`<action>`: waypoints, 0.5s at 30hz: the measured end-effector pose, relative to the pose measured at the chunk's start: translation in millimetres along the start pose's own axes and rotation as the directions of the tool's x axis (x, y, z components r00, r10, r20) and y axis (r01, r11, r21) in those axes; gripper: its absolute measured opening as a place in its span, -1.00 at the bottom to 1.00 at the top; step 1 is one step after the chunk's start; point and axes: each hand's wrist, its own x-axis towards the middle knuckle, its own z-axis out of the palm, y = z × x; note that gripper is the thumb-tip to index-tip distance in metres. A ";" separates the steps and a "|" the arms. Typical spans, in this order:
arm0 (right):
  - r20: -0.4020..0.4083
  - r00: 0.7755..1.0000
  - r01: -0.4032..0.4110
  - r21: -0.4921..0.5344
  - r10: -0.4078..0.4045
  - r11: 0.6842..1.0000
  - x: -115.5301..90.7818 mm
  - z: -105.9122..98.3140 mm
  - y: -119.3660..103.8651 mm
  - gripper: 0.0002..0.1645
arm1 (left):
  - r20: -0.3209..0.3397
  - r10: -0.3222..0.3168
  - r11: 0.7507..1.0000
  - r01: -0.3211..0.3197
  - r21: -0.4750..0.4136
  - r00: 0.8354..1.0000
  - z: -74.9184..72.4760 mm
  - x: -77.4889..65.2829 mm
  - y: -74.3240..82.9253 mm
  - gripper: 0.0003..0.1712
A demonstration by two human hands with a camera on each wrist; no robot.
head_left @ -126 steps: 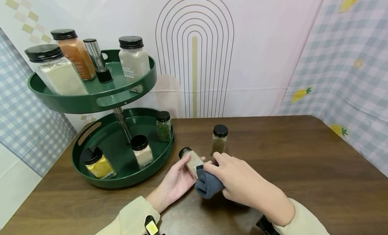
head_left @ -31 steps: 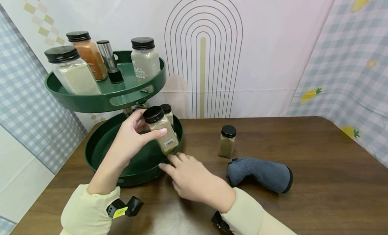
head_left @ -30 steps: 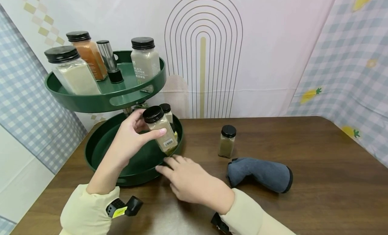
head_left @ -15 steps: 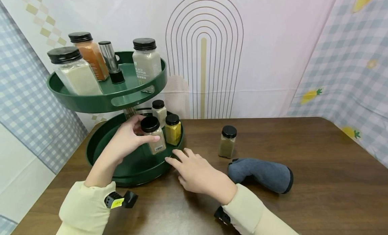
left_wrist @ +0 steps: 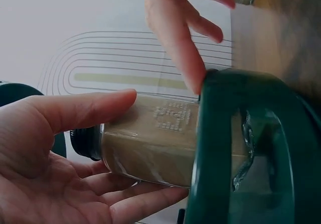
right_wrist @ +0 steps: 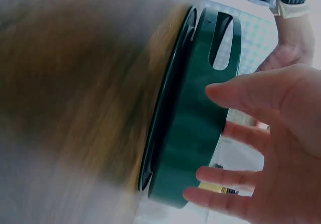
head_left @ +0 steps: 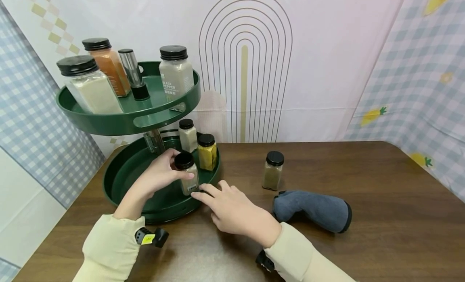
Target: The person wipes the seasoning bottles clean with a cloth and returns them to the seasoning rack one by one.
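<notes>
Two green trays make up the stand. The upper tray (head_left: pixel 120 124) carries three large jars, orange (head_left: pixel 110 70), pale (head_left: pixel 96 94) and grey-beige (head_left: pixel 176 78), plus one silver cylinder (head_left: pixel 131 70). In the lower tray (head_left: pixel 125 177) at least three small jars show: a white jar (head_left: pixel 188 139), a yellow jar (head_left: pixel 207 157) and a beige jar (head_left: pixel 190 182) near the front rim. One more small jar (head_left: pixel 272 176) and one rolled blue-grey cloth (head_left: pixel 312 209) lie on the table (head_left: pixel 381 185).

The left hand (head_left: pixel 160 175) reaches over the lower tray, thumb and fingers clamped on the upright beige jar. The right hand (head_left: pixel 234 211) has its fingers apart, a fingertip at the lower tray's rim.

The grey-beige jar reads "BLACK PEPPER"; the beige jar's print is illegible.
</notes>
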 end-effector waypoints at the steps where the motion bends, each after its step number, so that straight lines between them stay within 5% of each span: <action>1: 0.005 1.000 -0.018 -0.003 0.018 1.000 0.3 0.1 1.2 -0.33 | 0.007 -0.003 1.000 0.003 0.001 1.000 0.7 0.4 -0.8 -0.34; 7: 0.050 0.994 -0.097 -0.029 0.098 0.995 1.1 0.1 4.9 -0.30 | 0.031 -0.011 1.000 0.011 -0.002 0.999 5.5 4.3 -6.0 -0.35; 15: 0.006 1.000 -0.007 -0.024 0.007 1.000 -0.1 -0.5 2.6 -0.34 | 0.033 0.006 1.000 -0.006 -0.012 0.999 8.0 7.0 -9.1 -0.36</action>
